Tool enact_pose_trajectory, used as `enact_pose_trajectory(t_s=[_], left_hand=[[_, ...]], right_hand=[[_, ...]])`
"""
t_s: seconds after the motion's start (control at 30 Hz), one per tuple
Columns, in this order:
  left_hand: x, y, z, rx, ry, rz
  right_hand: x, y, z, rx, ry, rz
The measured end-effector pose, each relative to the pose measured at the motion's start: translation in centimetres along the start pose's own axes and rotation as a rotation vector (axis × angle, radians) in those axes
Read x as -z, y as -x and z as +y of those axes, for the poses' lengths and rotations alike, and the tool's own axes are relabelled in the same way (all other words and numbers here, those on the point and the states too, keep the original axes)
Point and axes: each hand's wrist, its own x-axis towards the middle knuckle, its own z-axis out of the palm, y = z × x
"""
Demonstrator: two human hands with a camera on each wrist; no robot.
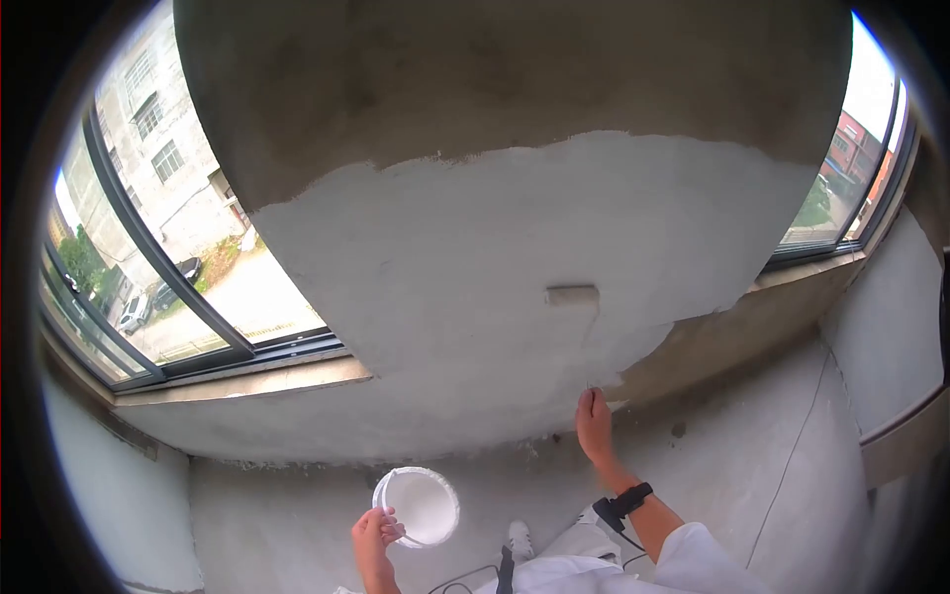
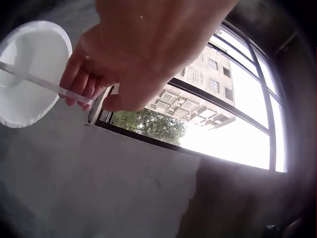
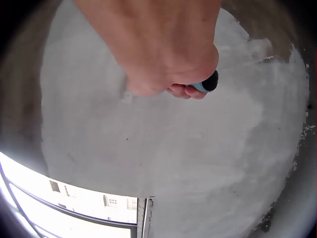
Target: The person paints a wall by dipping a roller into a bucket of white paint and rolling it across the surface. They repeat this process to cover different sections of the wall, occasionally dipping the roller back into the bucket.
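My right hand (image 1: pixel 594 426) grips the handle of a paint roller (image 1: pixel 573 295), whose sleeve lies against the freshly coated wall (image 1: pixel 475 267). In the right wrist view the blue and black end of the roller handle (image 3: pixel 209 83) pokes out of the fist. My left hand (image 1: pixel 373 535) holds a white bucket (image 1: pixel 421 507) by its strap-like handle, low and to the left. The left wrist view shows the fingers curled round that bucket handle (image 2: pixel 44 85), with the bucket's whitish inside facing the camera.
Bare darker plaster (image 1: pixel 515 69) borders the pale coat above, and a brownish strip (image 1: pixel 712 361) lies below right. Windows stand on both sides, with a ledge (image 1: pixel 247 384) under the left one. A thin cable (image 1: pixel 792 465) runs along the floor at right.
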Motion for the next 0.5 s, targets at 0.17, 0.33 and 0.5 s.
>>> enact_pose_trajectory(t_s=[0.17,0.33,0.5], left_hand=[[-2.2,0.5,0.6,-0.006,-0.081,-0.061],[-4.1,0.0,-0.9,0.005,-0.073,-0.117],[-5.6,0.2,-1.2,0.026,-0.146,-0.1]], right_hand=[[2.9,-6.3,-9.1,0.024,0.035,0.031],[2.5,-5.7,-9.1,0.016,0.101,-0.026],[-0.4,-0.5,-2.9,-0.098,0.267,-0.154]])
